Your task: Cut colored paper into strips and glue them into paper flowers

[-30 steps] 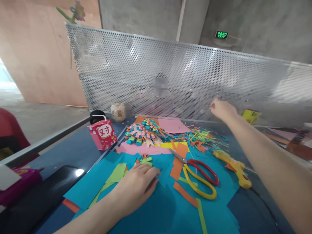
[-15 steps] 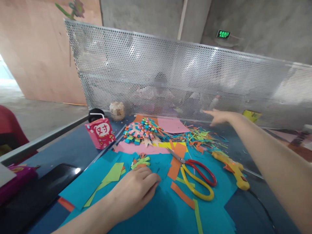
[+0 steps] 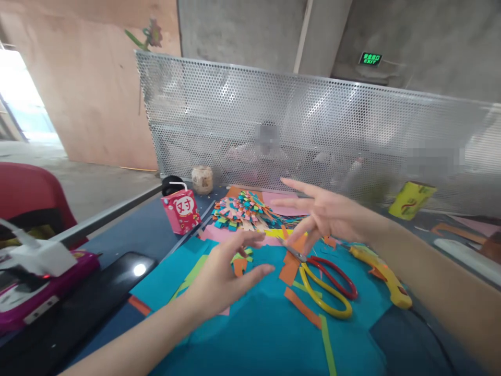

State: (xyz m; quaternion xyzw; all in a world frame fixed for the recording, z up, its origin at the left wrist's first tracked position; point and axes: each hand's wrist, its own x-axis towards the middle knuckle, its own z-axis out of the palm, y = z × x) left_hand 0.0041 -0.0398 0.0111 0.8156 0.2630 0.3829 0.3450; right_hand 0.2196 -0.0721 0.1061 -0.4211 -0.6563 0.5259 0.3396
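Left hand (image 3: 219, 274): fingers apart, thumb parted from the forefinger, held over teal paper sheets (image 3: 266, 334); whether it touches them cannot be told.

Right hand (image 3: 329, 214): fingers spread and pointing left, raised over the blades of the scissors; rear fingers partly overlap the view of the fringed paper pieces.

Small fringed paper piece (image 3: 240, 265), green and orange: just behind the left hand, partly hidden by it, on the teal sheets.

Scissors (image 3: 302, 258), one red handle, one yellow: on the teal sheets, between the left hand and the glue gun, tips over orange paper.

Orange strip (image 3: 301, 308) and green strip (image 3: 327, 344): on the teal sheets, nearer the wearer than the scissors.

Glue gun (image 3: 383, 273), yellow, black cord: right of the scissors, below the right forearm.

Fringed paper cluster (image 3: 242, 211), many-coloured: beyond the left hand.

Drink carton (image 3: 182, 211), pink, white straw: left of the cluster; jar (image 3: 202, 180) behind it.

Black glossy slab (image 3: 121, 279) and magenta power strip (image 3: 84, 263): left side of the dark blue worktop (image 3: 121, 230).

Yellow-green container (image 3: 413, 200): far right, tilted.

Perforated metal panel (image 3: 242, 99): along the rear.
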